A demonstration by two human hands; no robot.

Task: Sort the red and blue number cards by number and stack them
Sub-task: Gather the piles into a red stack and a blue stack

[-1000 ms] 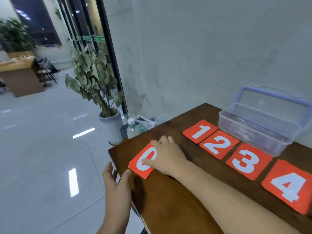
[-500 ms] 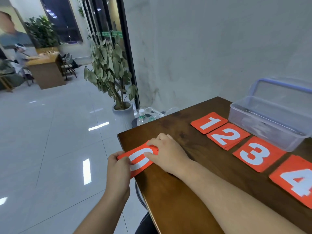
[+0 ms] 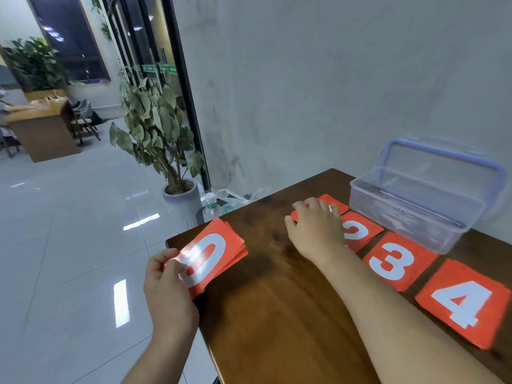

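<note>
My left hand (image 3: 169, 286) grips a small stack of red cards with a white 0 (image 3: 213, 253) on top, held over the table's left edge. My right hand (image 3: 315, 228) lies flat, fingers spread, on the red 1 card (image 3: 336, 205), hiding most of it. Beside it along the dark wooden table (image 3: 277, 314) lie the red 2 card (image 3: 360, 232), partly covered by my hand, the red 3 card (image 3: 399, 261) and the red 4 card (image 3: 465, 303). No blue cards show.
A clear plastic box (image 3: 415, 217) with its blue-rimmed lid open stands at the back right against the wall. Left of the table are a water bottle (image 3: 210, 209), a plastic bag and a potted plant (image 3: 166, 139) on the tiled floor.
My left hand has taken the 0 stack off the table edge and holds it. My right hand left the 0 cards and moved right onto the 1 card.
</note>
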